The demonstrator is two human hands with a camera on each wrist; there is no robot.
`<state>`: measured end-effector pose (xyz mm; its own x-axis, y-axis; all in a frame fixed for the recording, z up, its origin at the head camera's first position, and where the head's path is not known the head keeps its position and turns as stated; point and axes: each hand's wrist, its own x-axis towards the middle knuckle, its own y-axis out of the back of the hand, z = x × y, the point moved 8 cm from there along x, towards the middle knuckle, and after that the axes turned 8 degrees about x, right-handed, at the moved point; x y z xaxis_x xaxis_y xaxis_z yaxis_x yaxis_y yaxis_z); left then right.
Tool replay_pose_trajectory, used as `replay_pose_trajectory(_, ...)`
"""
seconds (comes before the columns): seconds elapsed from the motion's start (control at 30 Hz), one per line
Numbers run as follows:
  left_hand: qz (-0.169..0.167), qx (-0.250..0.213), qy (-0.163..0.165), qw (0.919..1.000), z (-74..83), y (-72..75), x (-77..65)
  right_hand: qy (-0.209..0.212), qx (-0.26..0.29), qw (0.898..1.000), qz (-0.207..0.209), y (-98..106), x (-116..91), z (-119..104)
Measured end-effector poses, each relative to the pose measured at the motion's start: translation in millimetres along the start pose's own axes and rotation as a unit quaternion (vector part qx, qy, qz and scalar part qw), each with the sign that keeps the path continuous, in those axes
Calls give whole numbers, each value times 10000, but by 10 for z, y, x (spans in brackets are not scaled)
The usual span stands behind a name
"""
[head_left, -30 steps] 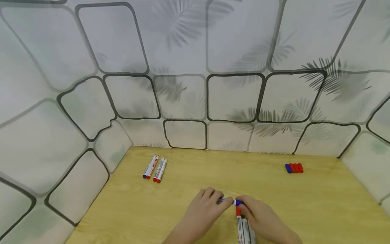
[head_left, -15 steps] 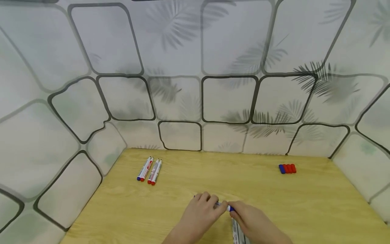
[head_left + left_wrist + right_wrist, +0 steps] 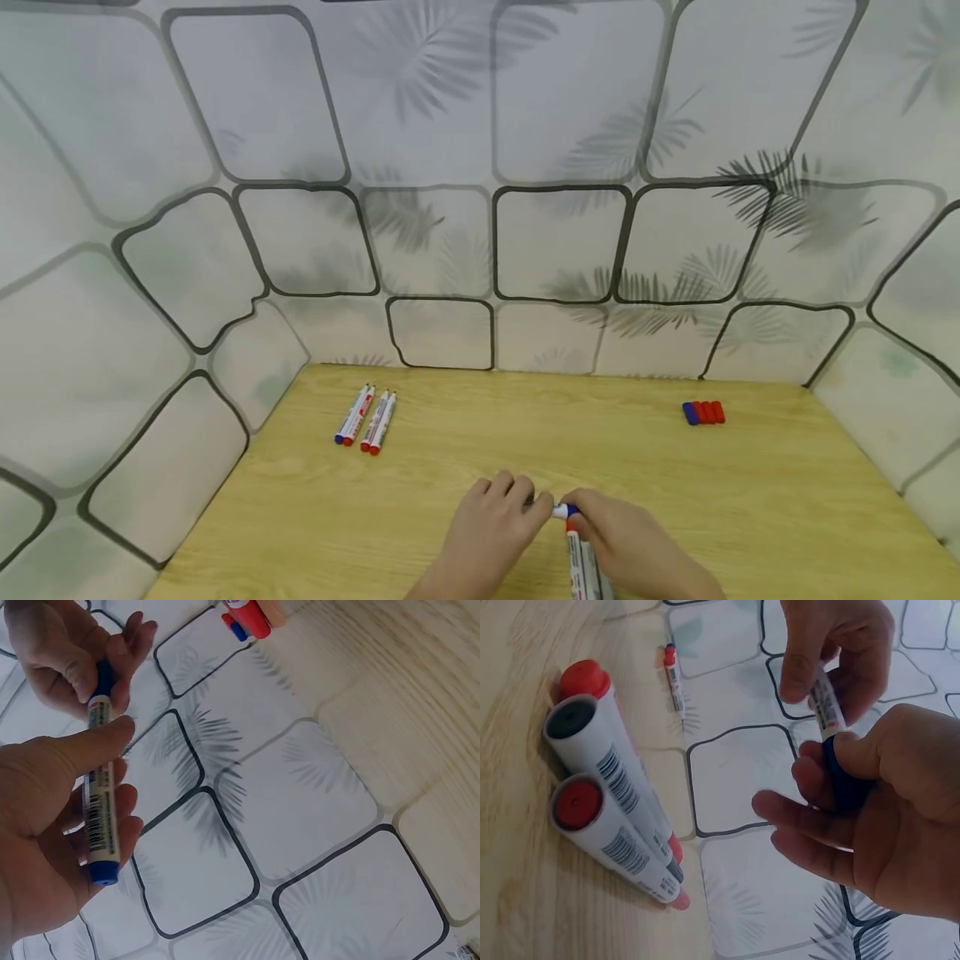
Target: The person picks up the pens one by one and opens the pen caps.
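Note:
My left hand (image 3: 491,529) holds a white whiteboard marker (image 3: 100,791) around its barrel, thumb on one side and fingers on the other. The marker's blue end plug (image 3: 103,872) sticks out past those fingers in the left wrist view. At the other end, my right hand (image 3: 633,533) pinches the blue cap (image 3: 573,509) between thumb and index finger, its remaining fingers loosely extended. Cap and barrel meet in one line. Below the right hand lie three more white markers side by side: one with a red cap (image 3: 255,622), one with a dark end (image 3: 571,718), one with a red end (image 3: 577,802).
Several uncapped markers (image 3: 365,421), with blue and red ends, lie at the back left of the wooden table (image 3: 525,425). A row of loose caps (image 3: 704,412), one blue and the others red, lies at the back right. Patterned walls (image 3: 442,242) enclose the table.
The head view has shifted, so everything stands slightly further left in it. Both hands keep their grip on the marker. Its far tip, visible past the left hand half a second ago, is hidden now.

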<state>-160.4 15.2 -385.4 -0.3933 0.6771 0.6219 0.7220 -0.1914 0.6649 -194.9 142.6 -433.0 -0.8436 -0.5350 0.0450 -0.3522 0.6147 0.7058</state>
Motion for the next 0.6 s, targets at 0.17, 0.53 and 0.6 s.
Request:
replay_pose_trajectory(0.17,292,-54,270,9992,4,51,35,202,61,9991,362,73,-10,-72)
replay_pose_trajectory(0.53,-34,52,833,9965,14,-82,48,-39,-218,9979,615,52,22,-30)
replay_pose_trajectory(0.6,-20,-65,894,9960,-10,-141,9,-138,-171,9977,637,15,38,-20)
